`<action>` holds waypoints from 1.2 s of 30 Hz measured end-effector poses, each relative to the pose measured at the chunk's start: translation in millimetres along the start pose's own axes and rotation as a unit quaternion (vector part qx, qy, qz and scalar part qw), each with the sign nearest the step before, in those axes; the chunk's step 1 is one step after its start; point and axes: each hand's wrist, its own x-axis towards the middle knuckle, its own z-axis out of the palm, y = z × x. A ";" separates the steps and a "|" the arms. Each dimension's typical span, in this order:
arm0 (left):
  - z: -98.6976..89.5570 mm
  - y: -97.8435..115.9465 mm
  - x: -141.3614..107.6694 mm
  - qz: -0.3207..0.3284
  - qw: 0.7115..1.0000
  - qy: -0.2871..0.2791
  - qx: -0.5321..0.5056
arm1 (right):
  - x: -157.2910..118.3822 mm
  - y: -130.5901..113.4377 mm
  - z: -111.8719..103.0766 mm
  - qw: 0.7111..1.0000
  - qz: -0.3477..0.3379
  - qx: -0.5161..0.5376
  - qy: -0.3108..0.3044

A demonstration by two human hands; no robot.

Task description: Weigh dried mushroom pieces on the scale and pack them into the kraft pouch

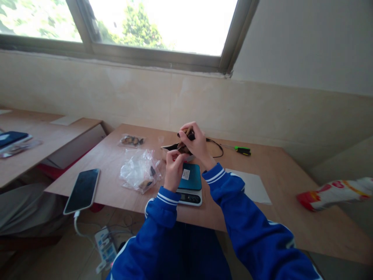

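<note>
My right hand (198, 144) is raised over the table, its fingers shut on a small black-and-brown object (187, 135), whose exact kind I cannot tell. A black cable (216, 144) curves away from that grip. Just below, my left hand (174, 170) pinches a thin silver strip (189, 158). A flat dark pouch (171, 147) lies partly hidden behind both hands. Under my left wrist stands a digital kitchen scale (189, 197) carrying a teal box (190, 177) with a white label.
A clear plastic bag (140, 171) and a smaller bag of dark parts (131, 140) lie left of my hands. A green-handled screwdriver (241, 150), white paper (252, 186) and a smartphone (82, 191) share the wooden table (262, 171). A power strip (105, 245) sits on the floor.
</note>
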 end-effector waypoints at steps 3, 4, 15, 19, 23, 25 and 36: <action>2.4 -1.1 -1.5 -0.010 1.000 0.012 -0.014 | -3.1 2.4 -4.6 0.998 -0.016 -0.021 -0.064; 3.3 -1.5 -2.3 -0.016 1.000 0.014 -0.013 | -3.4 3.4 -6.1 0.995 -0.024 -0.027 -0.091; 11.2 0.1 0.4 -0.047 0.996 0.056 -0.052 | 2.8 6.3 -15.6 0.980 -0.037 -0.064 -0.186; 11.1 -0.9 7.8 -0.017 0.999 0.041 -0.018 | 8.8 6.1 -18.2 0.969 -0.055 -0.089 -0.223; 11.1 -4.1 9.6 0.007 0.999 0.044 0.003 | 13.4 7.8 -20.0 0.960 -0.067 -0.113 -0.246; 11.1 -4.9 8.6 0.011 0.999 0.048 0.003 | 14.6 8.5 -21.5 0.959 -0.073 -0.114 -0.251; 4.3 -8.3 8.7 0.019 0.997 0.068 0.030 | 11.7 -5.2 -37.0 0.960 -0.051 -0.081 -0.262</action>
